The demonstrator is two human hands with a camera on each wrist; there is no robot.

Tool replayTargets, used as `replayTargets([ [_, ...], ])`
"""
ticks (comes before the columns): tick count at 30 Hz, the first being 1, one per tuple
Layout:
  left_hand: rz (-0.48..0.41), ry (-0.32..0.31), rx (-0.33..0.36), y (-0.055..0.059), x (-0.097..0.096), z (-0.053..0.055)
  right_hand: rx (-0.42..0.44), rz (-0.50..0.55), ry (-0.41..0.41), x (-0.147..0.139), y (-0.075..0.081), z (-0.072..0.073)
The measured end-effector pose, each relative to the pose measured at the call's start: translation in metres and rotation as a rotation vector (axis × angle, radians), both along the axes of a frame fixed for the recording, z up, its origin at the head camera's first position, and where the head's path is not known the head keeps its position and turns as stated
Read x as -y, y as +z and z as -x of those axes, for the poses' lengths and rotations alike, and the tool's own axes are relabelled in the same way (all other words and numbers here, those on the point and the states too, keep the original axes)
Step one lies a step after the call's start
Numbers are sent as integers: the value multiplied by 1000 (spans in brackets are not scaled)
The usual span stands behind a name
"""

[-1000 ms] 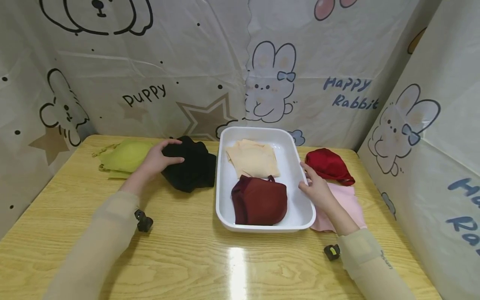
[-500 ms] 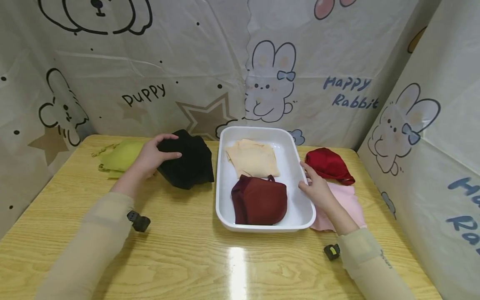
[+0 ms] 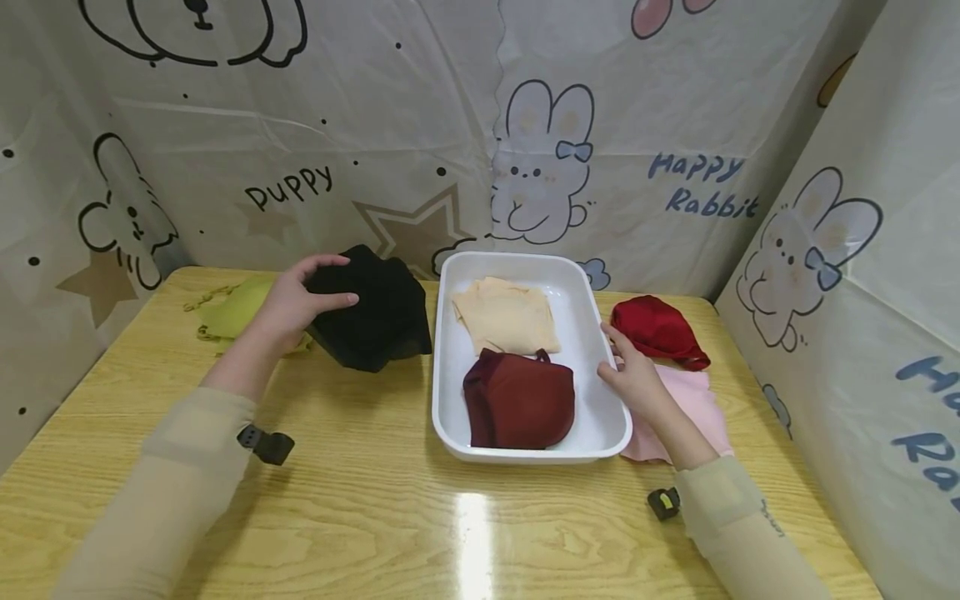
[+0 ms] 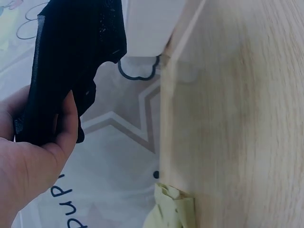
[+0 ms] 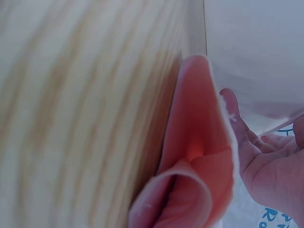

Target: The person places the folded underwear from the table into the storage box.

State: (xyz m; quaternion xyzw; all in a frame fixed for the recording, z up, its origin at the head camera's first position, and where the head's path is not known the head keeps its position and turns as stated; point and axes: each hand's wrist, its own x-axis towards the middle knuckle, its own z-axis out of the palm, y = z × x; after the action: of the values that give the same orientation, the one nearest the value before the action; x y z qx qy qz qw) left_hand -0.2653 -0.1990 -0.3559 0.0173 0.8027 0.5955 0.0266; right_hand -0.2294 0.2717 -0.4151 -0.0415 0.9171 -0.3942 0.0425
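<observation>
My left hand (image 3: 288,304) holds up a black garment (image 3: 371,312) left of the white tray (image 3: 441,375), thumb on the near side. In the left wrist view the black cloth (image 4: 71,57), partly sheer, hangs clear of the table between thumb and fingers; its exact kind cannot be told. At the tray's right rim, my right hand (image 3: 636,379) grips with its thumb over the edge and its fingers along the outer wall. Inside the tray lie folded beige cloth (image 3: 506,321) at the back and a maroon bra (image 3: 525,404) in front.
A yellow-green bra (image 3: 236,312) lies at the back left, partly behind my left arm. Right of the tray are a red bra (image 3: 652,329) and pink fabric (image 3: 678,408), under my right forearm. A printed curtain (image 3: 405,125) stands behind the wooden table (image 3: 375,517).
My left hand has lifted the black garment off the table, moving slightly up and left; the cloth hangs straighter. The right hand and tray have stayed in place.
</observation>
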Motion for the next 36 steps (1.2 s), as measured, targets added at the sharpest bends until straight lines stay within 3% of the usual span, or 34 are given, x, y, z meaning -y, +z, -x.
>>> replayTargets([
  [15,-80,51,-20,19,-6,-18,9,1,14,1,1,2],
  [28,-147,76,-5,37,-28,-36,8,12,10,0,1,1],
  [36,-178,94,-42,42,-41,-44,-2,15,9,-1,0,0],
])
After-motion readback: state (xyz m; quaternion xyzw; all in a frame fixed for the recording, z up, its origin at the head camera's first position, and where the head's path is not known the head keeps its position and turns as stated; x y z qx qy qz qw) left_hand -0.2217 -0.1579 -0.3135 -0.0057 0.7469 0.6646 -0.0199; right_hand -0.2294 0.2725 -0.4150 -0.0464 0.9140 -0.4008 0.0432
